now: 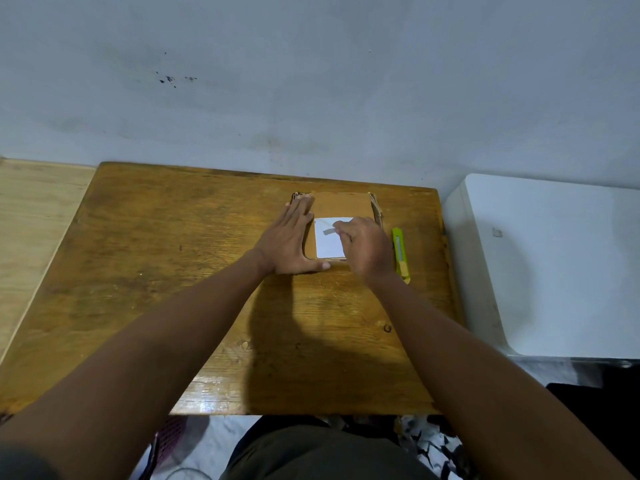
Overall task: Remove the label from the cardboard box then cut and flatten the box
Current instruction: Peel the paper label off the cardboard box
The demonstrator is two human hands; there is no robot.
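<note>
Desk: brown wood with visible grain, set against a pale grey wall.
Cabinet: white, just beside the desk's right edge.
Cardboard box: plain brown, lying low on the desk's far right part, with layered edges showing along its right side.
Left hand: fingers straight and together, pressed flat on the box's left part, thumb spread along its near edge.
Right hand: fingers curled on the label, pinching at a small grey piece.
Label: white rectangle on the box's near half.
Utility knife: yellow-green, on the desk just right of the box.
</note>
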